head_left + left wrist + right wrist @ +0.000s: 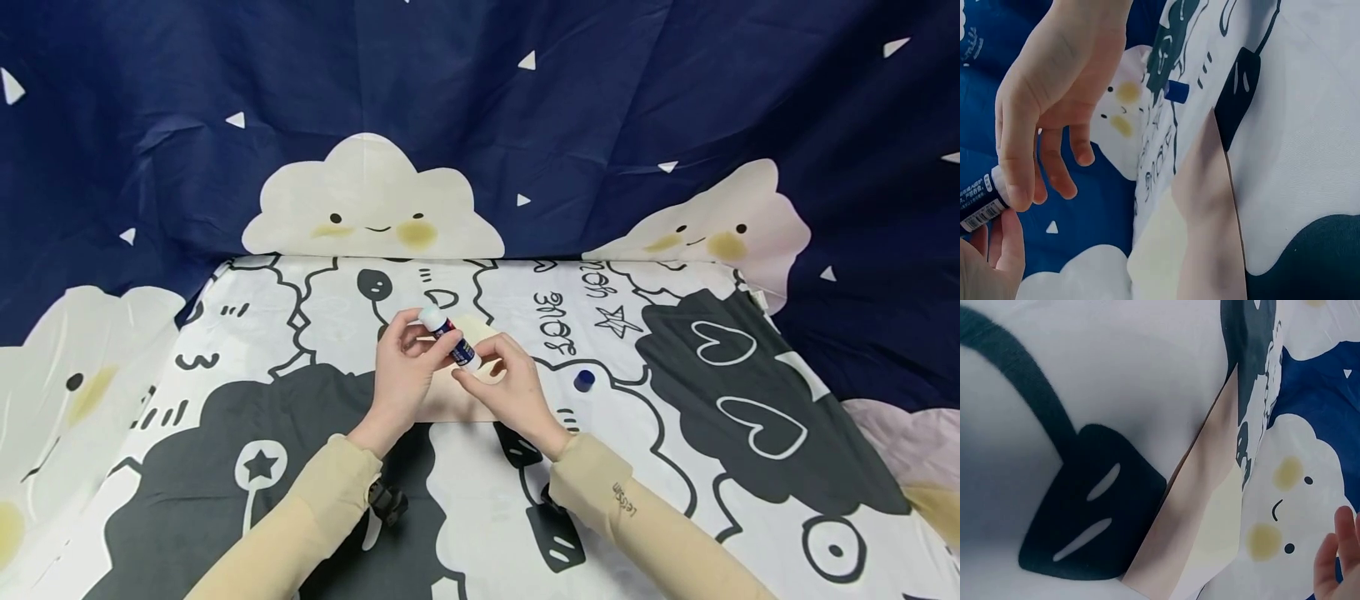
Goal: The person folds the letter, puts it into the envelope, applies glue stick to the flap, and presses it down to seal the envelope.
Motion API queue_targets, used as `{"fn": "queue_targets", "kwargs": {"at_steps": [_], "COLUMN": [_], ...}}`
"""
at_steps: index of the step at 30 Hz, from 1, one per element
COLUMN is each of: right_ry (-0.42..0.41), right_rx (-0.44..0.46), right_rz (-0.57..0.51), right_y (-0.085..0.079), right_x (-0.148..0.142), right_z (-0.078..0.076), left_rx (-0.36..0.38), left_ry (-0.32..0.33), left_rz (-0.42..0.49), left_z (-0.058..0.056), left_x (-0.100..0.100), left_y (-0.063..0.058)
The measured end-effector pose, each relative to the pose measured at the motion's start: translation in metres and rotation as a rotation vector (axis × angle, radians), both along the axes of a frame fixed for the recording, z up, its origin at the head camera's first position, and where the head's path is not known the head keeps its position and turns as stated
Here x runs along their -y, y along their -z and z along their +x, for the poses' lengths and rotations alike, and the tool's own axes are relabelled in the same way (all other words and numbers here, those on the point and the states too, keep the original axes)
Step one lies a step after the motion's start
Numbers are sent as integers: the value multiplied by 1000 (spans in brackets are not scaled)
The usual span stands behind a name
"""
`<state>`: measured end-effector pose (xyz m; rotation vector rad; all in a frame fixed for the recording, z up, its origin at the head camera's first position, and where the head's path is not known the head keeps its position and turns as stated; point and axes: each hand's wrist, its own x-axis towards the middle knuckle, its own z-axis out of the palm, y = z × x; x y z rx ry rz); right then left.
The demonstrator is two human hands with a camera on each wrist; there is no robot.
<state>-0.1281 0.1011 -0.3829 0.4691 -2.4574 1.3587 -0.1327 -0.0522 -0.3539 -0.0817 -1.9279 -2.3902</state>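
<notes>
A glue stick (453,340) with a dark blue label is held tilted in the air, its uncapped pale end toward the upper left. My left hand (405,367) grips its barrel between thumb and curled fingers. At the white base, the thumb and forefinger of my right hand (513,383) pinch the lower end; the left wrist view shows that base (1000,184) beside the right thumb. Under both hands lies a pink envelope (453,407), its cream flap (1160,244) folded out. The blue cap (584,381) stands on the cloth to the right of my right hand.
A white and dark grey patterned cloth (637,433) covers the table. Behind it hangs a navy curtain (450,75) printed with clouds and white triangles. Dark wrist straps (387,502) show near my sleeve cuffs.
</notes>
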Motion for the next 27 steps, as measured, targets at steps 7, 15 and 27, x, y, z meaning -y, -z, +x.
{"fn": "queue_targets", "kwargs": {"at_steps": [7, 15, 27], "right_ry": [-148, -204, -41], "right_rx": [258, 250, -9], "right_rz": [-54, -114, -61], "right_y": [-2, -2, 5], "right_x": [-9, -11, -1], "right_z": [0, -2, -2], "left_rx": [17, 18, -32], "left_ry": [38, 60, -39], "left_rz": [10, 18, -12], "left_z": [-3, -3, -2], "left_x": [9, 11, -1], "left_y": [3, 4, 1]}}
